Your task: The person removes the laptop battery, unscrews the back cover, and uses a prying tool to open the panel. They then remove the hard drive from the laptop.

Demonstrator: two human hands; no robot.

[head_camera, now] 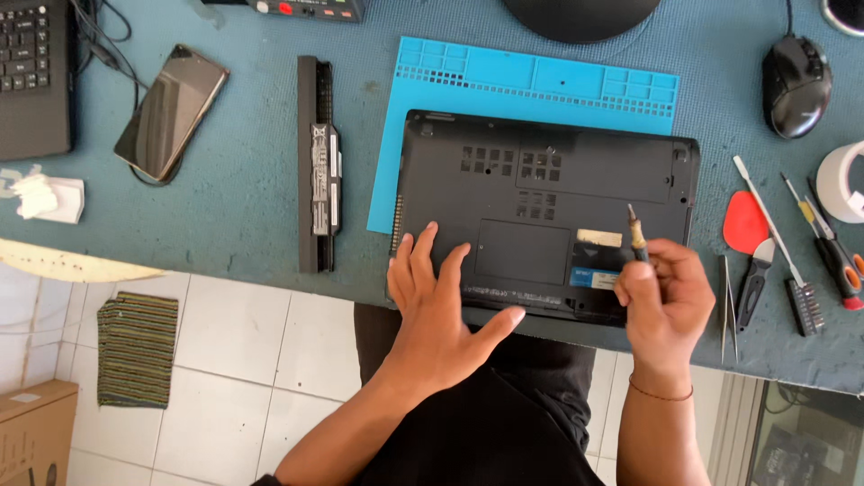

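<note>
A dark grey laptop (pixel 549 193) lies bottom side up on a blue work mat (pixel 504 76). My left hand (pixel 438 310) rests flat on the laptop's near left corner, fingers spread. My right hand (pixel 666 301) is closed around a small screwdriver (pixel 635 234), its tip pointing up over the laptop's right part, near a pale sticker. A long black laptop battery (pixel 319 162) lies on the table to the left of the mat.
On the right lie a red pick (pixel 743 220), tweezers (pixel 725 306), screwdrivers (pixel 832 247), a bit holder (pixel 804 306), a tape roll (pixel 844 180) and a black mouse (pixel 796 85). A phone (pixel 171 110) and another laptop (pixel 34 76) sit at the left. A striped cloth (pixel 137 349) is on the tiled floor.
</note>
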